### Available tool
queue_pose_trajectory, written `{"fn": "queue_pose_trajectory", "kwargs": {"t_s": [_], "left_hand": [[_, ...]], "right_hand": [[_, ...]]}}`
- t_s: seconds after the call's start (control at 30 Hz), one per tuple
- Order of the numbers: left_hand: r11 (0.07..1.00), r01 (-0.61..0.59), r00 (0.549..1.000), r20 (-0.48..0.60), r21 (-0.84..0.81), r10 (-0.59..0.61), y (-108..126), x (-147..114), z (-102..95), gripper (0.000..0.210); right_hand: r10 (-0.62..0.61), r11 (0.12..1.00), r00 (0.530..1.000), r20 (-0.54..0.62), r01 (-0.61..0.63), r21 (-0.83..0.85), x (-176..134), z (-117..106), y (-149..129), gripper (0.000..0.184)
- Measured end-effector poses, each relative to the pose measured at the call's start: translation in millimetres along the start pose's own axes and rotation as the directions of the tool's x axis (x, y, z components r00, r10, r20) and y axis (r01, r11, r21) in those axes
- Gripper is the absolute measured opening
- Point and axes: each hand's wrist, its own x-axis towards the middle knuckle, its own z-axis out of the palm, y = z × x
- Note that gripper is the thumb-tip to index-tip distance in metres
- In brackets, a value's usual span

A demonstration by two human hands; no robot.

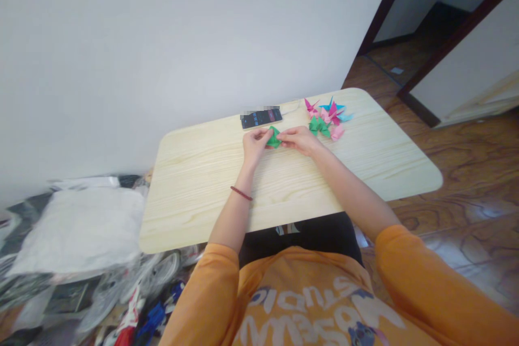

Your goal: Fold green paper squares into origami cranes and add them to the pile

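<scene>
A small folded piece of green origami paper [273,138] is held just above the table between my two hands. My left hand [256,145] pinches its left side with thumb and fingers. On the right side, my right hand [299,139] grips the paper's edge between thumb and fingertips. Part of the paper is covered by my fingers. Close beyond my right hand lie several folded paper cranes, among them a green crane [319,126], a pink crane [337,132], a magenta crane [334,113] and a blue crane [333,105].
A phone [261,117] with a lit screen lies at the table's back edge, a cable [291,112] running from it. The pale wooden table [194,189] stands against a white wall [182,38]. Bags and clutter [85,232] fill the floor at left; a doorway opens at right.
</scene>
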Motion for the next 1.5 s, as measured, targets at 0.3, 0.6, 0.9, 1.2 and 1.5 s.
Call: {"fn": "queue_pose_trajectory", "kwargs": {"t_s": [0.3, 0.6, 0.9, 1.2, 1.5], "left_hand": [[1.0, 0.025, 1.0, -0.001, 0.015, -0.025, 2.5, -1.2, 0.5, 0.038], [0.999, 0.032, 0.999, -0.001, 0.035, -0.032, 2.1, -1.9, 0.3, 0.033], [1.0, 0.027, 0.999, 0.018, 0.01, -0.028, 1.1, -1.7, -0.3, 0.04], [0.998, 0.022, 0.999, 0.045, 0.063, -0.025, 8.9, -3.4, -1.3, 0.04], [0.995, 0.026, 0.999, 0.023, 0.093, -0.028, 7.2, -2.5, -2.4, 0.034]], "right_hand": [[-0.038, 0.999, 0.999, 0.015, 0.039, -0.036, -0.2, -1.0, 0.4, 0.018], [-0.056, 0.994, 0.998, -0.014, 0.054, -0.093, -0.9, 0.2, -0.6, 0.016], [-0.075, 0.993, 0.997, -0.006, 0.074, -0.096, -1.5, 0.7, -0.3, 0.018], [-0.08, 0.992, 0.997, 0.014, 0.081, -0.101, 0.3, -0.2, -0.3, 0.025], [-0.061, 0.985, 0.998, 0.034, 0.066, -0.157, -1.9, -0.9, -2.2, 0.018]]}}
